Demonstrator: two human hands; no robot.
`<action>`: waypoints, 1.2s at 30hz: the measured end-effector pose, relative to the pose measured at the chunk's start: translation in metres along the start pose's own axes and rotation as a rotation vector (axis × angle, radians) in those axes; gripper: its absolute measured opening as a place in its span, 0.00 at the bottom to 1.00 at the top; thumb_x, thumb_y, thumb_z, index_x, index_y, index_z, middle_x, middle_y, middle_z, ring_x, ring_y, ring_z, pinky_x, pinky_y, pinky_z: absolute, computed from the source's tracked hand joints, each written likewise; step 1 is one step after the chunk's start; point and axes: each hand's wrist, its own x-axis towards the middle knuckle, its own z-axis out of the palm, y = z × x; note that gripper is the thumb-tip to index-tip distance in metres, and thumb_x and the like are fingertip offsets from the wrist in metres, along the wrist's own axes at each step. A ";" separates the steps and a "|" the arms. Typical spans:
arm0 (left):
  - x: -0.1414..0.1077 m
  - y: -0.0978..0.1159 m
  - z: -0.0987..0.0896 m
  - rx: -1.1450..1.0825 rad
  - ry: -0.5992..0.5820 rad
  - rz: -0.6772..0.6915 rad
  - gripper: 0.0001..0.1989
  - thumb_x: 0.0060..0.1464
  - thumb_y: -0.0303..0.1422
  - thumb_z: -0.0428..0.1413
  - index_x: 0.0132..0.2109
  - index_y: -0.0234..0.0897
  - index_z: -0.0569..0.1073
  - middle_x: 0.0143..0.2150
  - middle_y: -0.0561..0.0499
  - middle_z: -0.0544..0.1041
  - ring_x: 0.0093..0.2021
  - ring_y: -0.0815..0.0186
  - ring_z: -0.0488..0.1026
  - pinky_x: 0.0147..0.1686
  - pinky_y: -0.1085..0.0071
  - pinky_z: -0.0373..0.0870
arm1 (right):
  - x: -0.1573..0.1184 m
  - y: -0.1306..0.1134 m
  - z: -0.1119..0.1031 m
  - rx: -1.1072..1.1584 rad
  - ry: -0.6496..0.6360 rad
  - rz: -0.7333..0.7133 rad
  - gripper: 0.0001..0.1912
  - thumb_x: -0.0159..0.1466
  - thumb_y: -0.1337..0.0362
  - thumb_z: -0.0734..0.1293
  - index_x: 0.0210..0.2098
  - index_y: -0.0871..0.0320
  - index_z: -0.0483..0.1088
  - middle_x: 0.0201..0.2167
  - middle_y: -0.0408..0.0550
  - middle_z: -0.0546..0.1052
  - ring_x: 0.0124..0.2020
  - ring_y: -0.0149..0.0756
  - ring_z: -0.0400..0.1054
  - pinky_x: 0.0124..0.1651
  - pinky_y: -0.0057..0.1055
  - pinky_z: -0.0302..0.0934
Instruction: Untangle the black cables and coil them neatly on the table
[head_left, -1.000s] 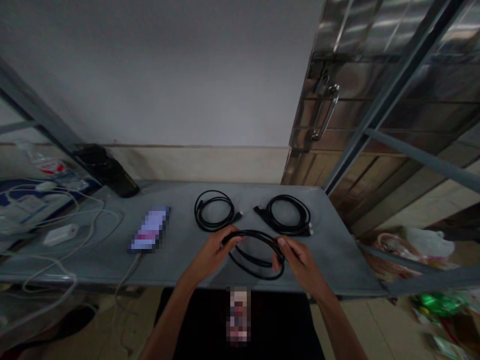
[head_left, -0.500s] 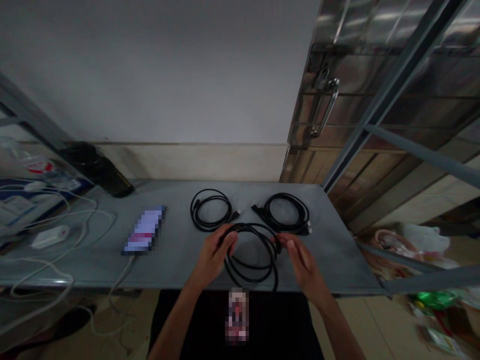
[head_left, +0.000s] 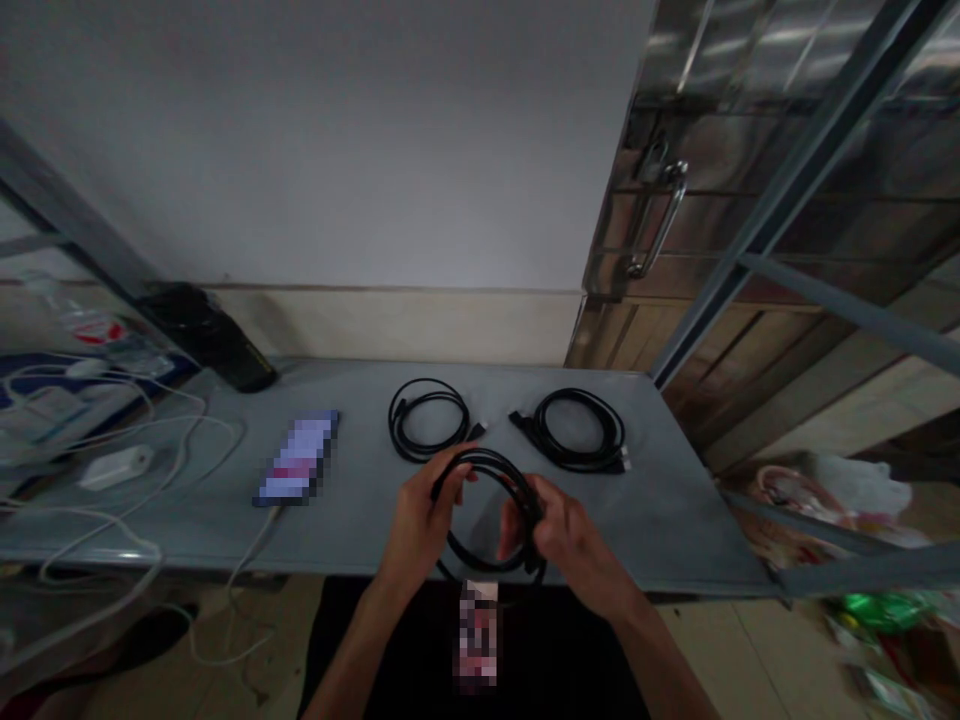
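Note:
A loosely coiled black cable (head_left: 489, 458) is held up between my two hands, over the front edge of the grey table. My left hand (head_left: 426, 510) grips the left side of the loops between thumb and fingers. On the right side of the coil, my right hand (head_left: 559, 525) is closed around the bunched strands. Behind them on the table lie two more black cables: a coiled cable (head_left: 394, 425) at the left and a thicker coiled cable (head_left: 621, 432) at the right, each with its plug ends showing.
Left on the table are a phone (head_left: 298, 458) with a white cord, a black bottle (head_left: 217, 335), a white adapter (head_left: 116, 467) with tangled white cables, and a clear plastic bottle (head_left: 105, 330). A metal frame post (head_left: 739, 265) rises at the right. The wall (head_left: 390, 150) stands behind.
My right hand has moved left and closed around the coil's right side. The loops are drawn tighter together. The view has shifted slightly.

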 end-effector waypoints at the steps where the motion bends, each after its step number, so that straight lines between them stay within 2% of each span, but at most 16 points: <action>1: -0.001 0.000 -0.002 0.009 0.006 -0.008 0.22 0.75 0.47 0.58 0.63 0.37 0.82 0.37 0.51 0.83 0.31 0.66 0.74 0.35 0.70 0.73 | 0.001 0.004 0.003 0.000 -0.012 0.029 0.36 0.67 0.29 0.74 0.53 0.55 0.75 0.37 0.47 0.81 0.36 0.40 0.78 0.43 0.35 0.71; 3: -0.004 -0.001 -0.004 -0.003 0.031 -0.032 0.22 0.75 0.48 0.59 0.62 0.37 0.82 0.35 0.52 0.82 0.30 0.66 0.74 0.34 0.70 0.73 | 0.005 0.013 0.005 0.001 -0.029 0.050 0.32 0.69 0.35 0.76 0.52 0.57 0.74 0.27 0.40 0.77 0.26 0.36 0.74 0.38 0.34 0.72; 4: -0.006 -0.002 -0.005 -0.021 0.044 -0.039 0.22 0.75 0.49 0.59 0.61 0.38 0.82 0.36 0.51 0.83 0.31 0.65 0.75 0.34 0.70 0.74 | 0.006 0.017 0.005 0.019 -0.009 0.061 0.30 0.71 0.35 0.73 0.49 0.57 0.74 0.21 0.36 0.72 0.20 0.33 0.69 0.34 0.33 0.71; 6: -0.012 -0.003 -0.007 -0.070 0.054 -0.026 0.21 0.75 0.49 0.59 0.60 0.38 0.82 0.41 0.49 0.85 0.34 0.64 0.78 0.38 0.69 0.76 | 0.008 0.021 0.002 0.040 0.055 0.055 0.31 0.74 0.32 0.68 0.41 0.56 0.73 0.15 0.31 0.61 0.14 0.28 0.55 0.25 0.29 0.64; 8: -0.019 -0.004 -0.010 -0.107 0.021 0.022 0.19 0.76 0.48 0.58 0.60 0.40 0.82 0.50 0.45 0.86 0.43 0.61 0.82 0.45 0.67 0.79 | 0.008 0.020 -0.003 -0.017 0.130 0.020 0.32 0.72 0.31 0.69 0.35 0.55 0.71 0.15 0.32 0.59 0.14 0.27 0.50 0.20 0.27 0.52; 10: -0.023 -0.003 -0.012 -0.096 -0.054 0.057 0.19 0.78 0.47 0.56 0.62 0.42 0.81 0.56 0.43 0.85 0.51 0.57 0.83 0.53 0.63 0.80 | 0.008 0.015 -0.007 -0.125 0.172 -0.030 0.34 0.71 0.30 0.70 0.30 0.54 0.68 0.17 0.35 0.60 0.18 0.27 0.51 0.21 0.27 0.46; 12: -0.024 0.000 -0.014 -0.049 -0.155 0.065 0.20 0.79 0.46 0.54 0.66 0.43 0.79 0.55 0.43 0.85 0.53 0.55 0.83 0.56 0.61 0.78 | 0.009 0.012 -0.008 -0.231 0.204 -0.105 0.36 0.69 0.29 0.71 0.26 0.54 0.64 0.20 0.37 0.58 0.22 0.28 0.50 0.24 0.29 0.44; 14: -0.024 0.004 -0.016 0.003 -0.247 0.062 0.20 0.79 0.46 0.54 0.67 0.43 0.78 0.52 0.44 0.86 0.51 0.55 0.83 0.56 0.60 0.77 | 0.010 0.013 -0.008 -0.316 0.241 -0.166 0.37 0.70 0.30 0.70 0.24 0.54 0.61 0.21 0.38 0.55 0.25 0.29 0.49 0.27 0.30 0.44; 18: -0.021 0.003 -0.015 0.015 -0.302 0.069 0.21 0.75 0.50 0.57 0.56 0.39 0.82 0.47 0.45 0.85 0.47 0.55 0.81 0.52 0.62 0.76 | 0.012 0.024 -0.006 -0.402 0.257 -0.230 0.37 0.71 0.31 0.69 0.24 0.55 0.62 0.22 0.38 0.55 0.26 0.30 0.48 0.29 0.32 0.44; 21: -0.023 -0.009 -0.012 -0.045 -0.274 0.060 0.27 0.74 0.57 0.54 0.47 0.37 0.81 0.39 0.46 0.82 0.40 0.57 0.78 0.41 0.66 0.72 | 0.010 0.036 -0.007 -0.367 0.188 -0.259 0.39 0.72 0.27 0.65 0.25 0.55 0.63 0.22 0.39 0.57 0.26 0.30 0.51 0.30 0.32 0.44; 23: -0.026 -0.020 -0.010 -0.080 -0.251 0.055 0.32 0.73 0.62 0.52 0.43 0.36 0.79 0.35 0.48 0.78 0.35 0.60 0.74 0.37 0.67 0.68 | 0.010 0.046 -0.007 -0.295 0.146 -0.220 0.41 0.74 0.25 0.59 0.26 0.55 0.65 0.21 0.40 0.59 0.24 0.31 0.53 0.28 0.32 0.43; 25: -0.030 -0.030 -0.009 -0.102 -0.240 0.043 0.35 0.73 0.65 0.49 0.39 0.37 0.77 0.32 0.49 0.75 0.34 0.61 0.71 0.37 0.67 0.66 | 0.009 0.054 -0.007 -0.214 0.142 -0.154 0.43 0.75 0.24 0.55 0.25 0.55 0.66 0.18 0.41 0.60 0.21 0.30 0.53 0.26 0.32 0.44; 28: -0.037 -0.038 -0.011 -0.124 -0.263 0.006 0.37 0.74 0.66 0.45 0.39 0.37 0.77 0.33 0.48 0.76 0.35 0.60 0.71 0.39 0.65 0.68 | 0.009 0.056 -0.007 -0.170 0.144 -0.100 0.44 0.74 0.23 0.56 0.22 0.54 0.63 0.16 0.41 0.59 0.19 0.30 0.52 0.25 0.32 0.45; 30: -0.042 -0.041 -0.013 -0.130 -0.269 -0.009 0.37 0.74 0.65 0.44 0.40 0.37 0.78 0.34 0.47 0.77 0.36 0.59 0.73 0.41 0.64 0.70 | 0.008 0.047 -0.009 -0.187 0.083 -0.070 0.43 0.75 0.25 0.58 0.21 0.54 0.62 0.16 0.41 0.60 0.19 0.29 0.53 0.26 0.32 0.47; 32: -0.046 -0.044 -0.015 -0.116 -0.238 -0.005 0.37 0.74 0.66 0.44 0.40 0.37 0.78 0.35 0.47 0.78 0.37 0.59 0.73 0.42 0.64 0.71 | 0.008 0.030 -0.012 -0.194 -0.028 -0.026 0.41 0.76 0.27 0.59 0.23 0.55 0.67 0.17 0.41 0.63 0.20 0.30 0.55 0.27 0.31 0.48; 36: -0.051 -0.051 -0.016 -0.057 -0.192 0.047 0.35 0.74 0.65 0.45 0.38 0.39 0.74 0.31 0.51 0.71 0.32 0.62 0.67 0.35 0.67 0.65 | 0.009 -0.014 -0.013 -0.163 -0.347 0.135 0.37 0.78 0.31 0.60 0.37 0.57 0.78 0.21 0.39 0.67 0.22 0.30 0.56 0.29 0.29 0.53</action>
